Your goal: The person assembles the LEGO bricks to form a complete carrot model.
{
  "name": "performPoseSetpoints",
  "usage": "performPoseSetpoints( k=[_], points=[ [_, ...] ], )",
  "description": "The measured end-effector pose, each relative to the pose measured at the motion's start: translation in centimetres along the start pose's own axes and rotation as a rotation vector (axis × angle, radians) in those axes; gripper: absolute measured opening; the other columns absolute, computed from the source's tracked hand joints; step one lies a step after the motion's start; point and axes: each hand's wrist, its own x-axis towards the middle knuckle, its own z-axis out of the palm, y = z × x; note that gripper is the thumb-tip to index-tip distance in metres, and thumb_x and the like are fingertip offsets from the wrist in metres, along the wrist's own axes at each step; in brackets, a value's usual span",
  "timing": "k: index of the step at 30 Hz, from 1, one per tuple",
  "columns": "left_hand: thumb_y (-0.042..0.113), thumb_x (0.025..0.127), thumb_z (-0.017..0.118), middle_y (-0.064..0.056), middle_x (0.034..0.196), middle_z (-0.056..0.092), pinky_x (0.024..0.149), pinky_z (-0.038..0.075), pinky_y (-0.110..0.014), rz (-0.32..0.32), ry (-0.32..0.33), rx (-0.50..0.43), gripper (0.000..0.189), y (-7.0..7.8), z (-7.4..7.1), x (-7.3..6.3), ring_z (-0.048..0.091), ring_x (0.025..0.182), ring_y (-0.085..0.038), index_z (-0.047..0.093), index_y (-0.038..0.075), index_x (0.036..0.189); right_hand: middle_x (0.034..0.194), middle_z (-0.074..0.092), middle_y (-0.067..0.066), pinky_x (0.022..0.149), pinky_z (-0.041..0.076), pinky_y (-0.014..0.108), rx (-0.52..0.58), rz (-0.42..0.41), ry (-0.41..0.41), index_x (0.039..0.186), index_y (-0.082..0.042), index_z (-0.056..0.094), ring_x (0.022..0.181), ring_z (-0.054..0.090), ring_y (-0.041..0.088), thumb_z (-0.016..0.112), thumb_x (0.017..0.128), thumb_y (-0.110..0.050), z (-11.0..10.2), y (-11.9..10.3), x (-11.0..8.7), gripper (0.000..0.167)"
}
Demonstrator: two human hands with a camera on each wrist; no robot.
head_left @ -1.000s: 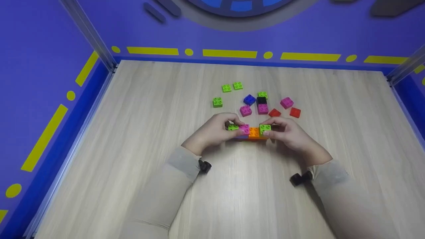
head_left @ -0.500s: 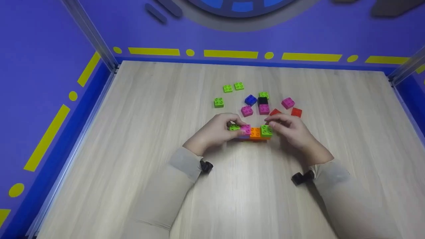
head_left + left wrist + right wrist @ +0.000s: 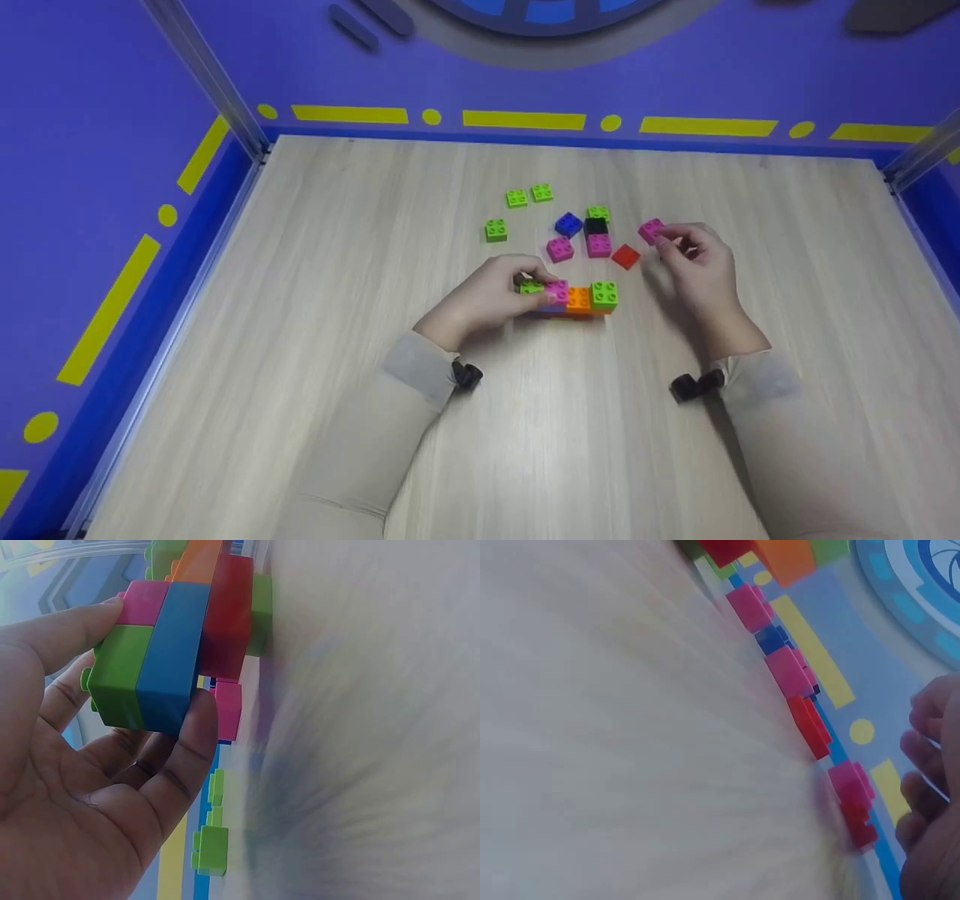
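Observation:
My left hand [image 3: 489,296] grips the left end of a built row of toy building bricks [image 3: 578,298]. Green, pink, orange and green bricks form its top layer. Below them the left wrist view shows a long blue brick [image 3: 176,652], a red brick [image 3: 229,619] and a green one [image 3: 259,615] at the bottom. My right hand [image 3: 703,270] is over the right side of the loose bricks, its fingers bent and holding nothing. Its fingertips overlap a pink brick [image 3: 649,230] in the head view. A red brick [image 3: 857,825] beside that pink one is hidden under the hand in the head view.
Beyond the built row lie a flat-looking red brick [image 3: 625,256], a pink brick [image 3: 559,249], a blue brick [image 3: 568,224] and a joined pink-and-black piece [image 3: 598,244]. Several green bricks [image 3: 496,230] lie farther left and back. Blue panels [image 3: 525,75] wall the table.
My right hand has let go of the green brick at the row's right end and moved right and away from me, over the pink and red bricks. My left hand keeps its grip.

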Motion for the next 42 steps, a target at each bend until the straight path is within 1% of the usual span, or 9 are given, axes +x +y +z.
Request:
performPoseSetpoints(
  k=[3,8,11,15,21,27,34,38,42],
  points=[
    [0.029,0.107,0.081,0.004,0.134,0.078,0.117,0.053,-0.044,-0.004,0.001,-0.006,0.02,0.0,0.0,0.0,0.066,0.121,-0.019,0.083,0.023,0.126,0.12,0.069,0.002,0.086,0.043,0.015,-0.092,-0.03,0.008,0.129,0.001,0.08,0.1,0.053,0.01,0.075,0.107,-0.011,-0.1,0.4,0.6,0.025],
    [0.03,0.106,0.082,0.006,0.133,0.078,0.113,0.053,-0.043,-0.011,0.001,-0.015,0.02,0.1,0.0,0.0,0.065,0.118,-0.019,0.083,0.025,0.125,0.142,0.066,0.019,0.095,0.04,0.015,-0.238,-0.027,0.001,0.138,-0.001,0.077,0.122,0.05,0.023,0.075,0.108,-0.017,-0.2,0.6,1.3,0.034],
    [0.031,0.106,0.082,0.005,0.132,0.078,0.111,0.054,-0.042,-0.009,0.0,-0.024,0.02,0.0,0.0,0.0,0.065,0.116,-0.019,0.083,0.025,0.125,0.147,0.066,0.02,0.102,0.039,0.029,-0.313,-0.036,-0.012,0.141,-0.003,0.078,0.133,0.048,0.033,0.076,0.108,-0.021,-0.2,0.7,1.5,0.037],
    [0.031,0.106,0.082,0.005,0.132,0.079,0.112,0.054,-0.043,-0.009,-0.002,-0.025,0.02,0.1,-0.1,0.0,0.065,0.116,-0.019,0.083,0.024,0.125,0.144,0.073,0.022,0.105,0.038,0.05,-0.379,-0.066,-0.025,0.133,-0.001,0.082,0.132,0.053,0.043,0.078,0.107,-0.022,-0.2,0.9,1.6,0.034],
    [0.033,0.107,0.082,0.005,0.133,0.078,0.118,0.053,-0.045,-0.018,-0.007,-0.02,0.021,0.1,-0.1,0.1,0.066,0.121,-0.019,0.083,0.024,0.125,0.139,0.079,0.021,0.105,0.04,0.05,-0.41,-0.059,-0.024,0.127,-0.002,0.084,0.129,0.059,0.041,0.081,0.105,-0.017,-0.2,1.0,1.7,0.027],
    [0.032,0.106,0.082,0.006,0.134,0.078,0.115,0.053,-0.044,-0.031,-0.009,-0.013,0.019,0.2,-0.1,0.0,0.065,0.12,-0.019,0.082,0.027,0.125,0.128,0.084,0.018,0.097,0.041,0.04,-0.384,-0.093,0.008,0.123,-0.006,0.087,0.115,0.065,0.035,0.082,0.104,-0.012,-0.2,1.1,1.5,0.021],
    [0.033,0.106,0.082,0.008,0.135,0.077,0.108,0.053,-0.042,-0.045,-0.01,-0.016,0.019,0.1,-0.2,0.0,0.063,0.115,-0.02,0.082,0.029,0.124,0.125,0.085,0.015,0.091,0.047,0.012,-0.248,-0.131,0.052,0.123,-0.01,0.088,0.107,0.061,0.017,0.085,0.102,-0.013,0.1,0.5,1.2,0.021],
    [0.03,0.106,0.082,0.008,0.133,0.077,0.107,0.054,-0.042,-0.041,-0.006,-0.008,0.019,0.0,-0.2,0.0,0.063,0.114,-0.02,0.083,0.028,0.125,0.127,0.082,0.013,0.092,0.051,0.009,-0.165,-0.072,0.023,0.128,-0.01,0.085,0.107,0.062,0.012,0.087,0.101,-0.017,0.2,-0.1,0.8,0.027],
    [0.03,0.107,0.081,0.009,0.133,0.078,0.11,0.054,-0.042,-0.035,-0.004,-0.003,0.019,-0.1,-0.1,0.0,0.064,0.116,-0.019,0.083,0.028,0.126,0.131,0.077,0.008,0.093,0.052,0.012,-0.063,0.023,-0.079,0.135,-0.012,0.081,0.108,0.065,0.013,0.087,0.102,-0.027,0.2,-1.5,0.2,0.037]
  ],
)
